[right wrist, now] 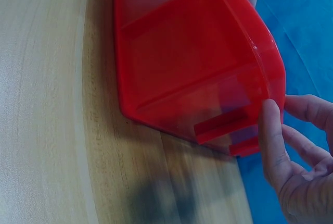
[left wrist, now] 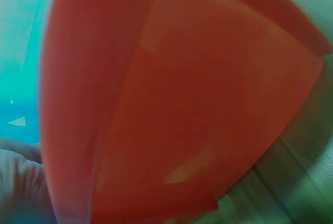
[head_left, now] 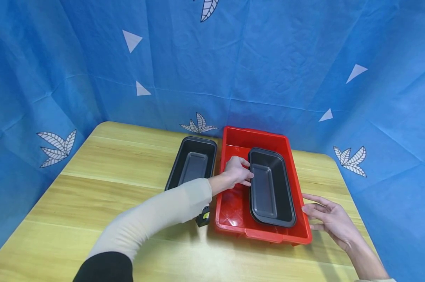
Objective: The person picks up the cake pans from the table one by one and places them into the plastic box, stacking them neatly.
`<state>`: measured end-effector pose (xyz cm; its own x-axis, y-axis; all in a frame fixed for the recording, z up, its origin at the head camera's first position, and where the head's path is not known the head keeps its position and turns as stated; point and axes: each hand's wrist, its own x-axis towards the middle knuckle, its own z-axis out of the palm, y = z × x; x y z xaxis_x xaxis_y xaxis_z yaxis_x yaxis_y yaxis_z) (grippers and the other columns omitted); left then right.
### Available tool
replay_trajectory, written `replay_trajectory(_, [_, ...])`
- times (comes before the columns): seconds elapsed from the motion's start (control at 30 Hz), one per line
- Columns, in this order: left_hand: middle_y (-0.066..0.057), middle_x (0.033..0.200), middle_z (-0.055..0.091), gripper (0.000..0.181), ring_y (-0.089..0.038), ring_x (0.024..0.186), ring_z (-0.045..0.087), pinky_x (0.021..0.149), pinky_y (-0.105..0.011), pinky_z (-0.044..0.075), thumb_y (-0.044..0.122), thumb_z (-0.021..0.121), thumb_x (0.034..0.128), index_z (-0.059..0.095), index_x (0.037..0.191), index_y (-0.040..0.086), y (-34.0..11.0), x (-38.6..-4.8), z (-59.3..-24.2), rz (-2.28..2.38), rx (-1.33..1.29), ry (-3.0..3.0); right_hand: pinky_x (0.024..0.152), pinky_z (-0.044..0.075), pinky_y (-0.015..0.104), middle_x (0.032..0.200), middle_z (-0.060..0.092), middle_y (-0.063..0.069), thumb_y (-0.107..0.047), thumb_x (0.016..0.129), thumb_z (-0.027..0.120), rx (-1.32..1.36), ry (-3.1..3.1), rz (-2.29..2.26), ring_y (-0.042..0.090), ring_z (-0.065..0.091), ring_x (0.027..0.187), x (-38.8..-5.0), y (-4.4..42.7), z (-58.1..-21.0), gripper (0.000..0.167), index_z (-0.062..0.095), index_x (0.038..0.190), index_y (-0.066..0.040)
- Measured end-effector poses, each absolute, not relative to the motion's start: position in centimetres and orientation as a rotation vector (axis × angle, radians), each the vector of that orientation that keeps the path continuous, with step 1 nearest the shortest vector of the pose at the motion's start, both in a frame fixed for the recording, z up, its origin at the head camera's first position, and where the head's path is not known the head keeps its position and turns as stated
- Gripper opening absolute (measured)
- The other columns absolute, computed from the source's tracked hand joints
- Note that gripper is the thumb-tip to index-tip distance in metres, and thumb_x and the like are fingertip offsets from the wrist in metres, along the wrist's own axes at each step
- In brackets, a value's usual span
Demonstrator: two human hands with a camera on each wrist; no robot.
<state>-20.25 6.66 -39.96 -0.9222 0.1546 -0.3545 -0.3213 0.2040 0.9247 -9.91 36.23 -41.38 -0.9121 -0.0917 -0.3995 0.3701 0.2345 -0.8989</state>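
Note:
In the head view a dark loaf pan [head_left: 265, 192] lies inside a red tray [head_left: 263, 235]. My left hand [head_left: 234, 172] reaches over the tray's left wall and pinches the pan's left rim, one fingertip over the edge. Only part of the left hand [left wrist: 21, 182] shows in the left wrist view, beside the red tray [left wrist: 192, 99]. My right hand [head_left: 333, 221] rests its fingertips against the tray's right wall from outside, fingers spread and fairly straight. Up close in the right wrist view, the right hand [right wrist: 302, 156] has its thumb on the red tray [right wrist: 187, 57].
A second dark loaf pan [head_left: 194, 164] stands on the wooden table [head_left: 110, 164] left of the tray, partly behind my left sleeve. A small black object with a yellow-green patch [head_left: 203, 216] shows below the left forearm. Blue cloth [head_left: 233, 58] hangs behind and beside the table.

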Motion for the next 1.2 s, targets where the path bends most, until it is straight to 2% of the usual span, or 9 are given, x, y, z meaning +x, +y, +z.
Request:
replay_trajectory(0.6, [-0.020,0.114,0.078,0.050,-0.029,0.090,0.080,0.089,-0.047,0.067,0.009,0.079,0.0933,0.062,0.139,0.000,4.9,-20.1,-39.2,1.777,-0.105,2.067,0.075,0.068,0.034,0.103,0.074,-0.011,-0.015,0.104,0.067,0.258,2.154,-1.714,0.010,0.075,0.093,-9.8,36.2,-41.2,0.035,0.068,0.128,-0.040])
replay_trajectory(0.8, [-0.020,0.111,0.078,0.046,-0.030,0.089,0.080,0.085,-0.046,0.067,0.011,0.080,0.0935,0.065,0.135,0.001,3.9,-20.3,-38.9,1.797,-0.107,2.059,0.074,0.068,0.034,0.103,0.075,-0.010,-0.014,0.104,0.067,0.260,2.146,-1.727,0.010,0.075,0.092,-9.8,36.1,-41.2,0.035,0.068,0.128,-0.039])
replay_trajectory(1.0, [-0.020,0.113,0.078,0.044,-0.035,0.095,0.080,0.083,-0.044,0.068,0.011,0.078,0.0946,0.064,0.135,0.001,2.6,-20.6,-38.5,1.788,-0.074,2.067,0.075,0.068,0.034,0.103,0.075,-0.010,-0.015,0.104,0.068,0.269,2.148,-1.720,0.011,0.076,0.092,-9.8,36.1,-41.1,0.034,0.068,0.128,-0.039])
replay_trajectory(1.2, [-0.017,0.115,0.079,0.043,-0.031,0.095,0.080,0.079,-0.040,0.068,0.014,0.079,0.0948,0.065,0.134,0.003,1.5,-21.1,-37.8,1.758,-0.065,2.095,0.075,0.068,0.034,0.103,0.075,-0.010,-0.016,0.104,0.067,0.269,2.152,-1.711,0.011,0.076,0.092,-9.8,36.1,-41.1,0.035,0.067,0.129,-0.039])
